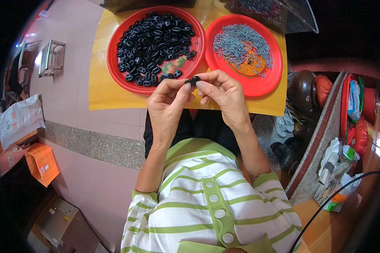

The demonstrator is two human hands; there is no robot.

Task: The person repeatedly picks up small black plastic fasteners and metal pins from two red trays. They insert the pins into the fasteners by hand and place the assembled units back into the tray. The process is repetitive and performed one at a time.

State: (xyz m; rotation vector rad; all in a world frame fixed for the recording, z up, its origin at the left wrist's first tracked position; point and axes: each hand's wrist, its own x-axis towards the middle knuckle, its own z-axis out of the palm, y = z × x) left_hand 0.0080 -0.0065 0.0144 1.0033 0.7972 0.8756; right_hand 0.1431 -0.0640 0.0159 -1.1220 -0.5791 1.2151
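Note:
My left hand (168,101) and my right hand (223,95) meet in front of the table's near edge. Between both thumbs and fingertips is a small black plastic piece (195,79), gripped from either side. It looks like the black two-holed oval pieces (156,36) heaped in the red tray (113,63) just beyond my left hand. Past my right hand, a second red tray (269,84) holds a pile of small silvery screw-like pins (240,42). Whether a pin is in my fingers too is hidden.
Both trays stand on a yellow table (101,95). Clear bags of parts (278,12) lie at its far edge. On the left are a metal stool (51,58) and an orange paper bag (42,163). A dark jar (302,90) and a black cable (337,192) are at right.

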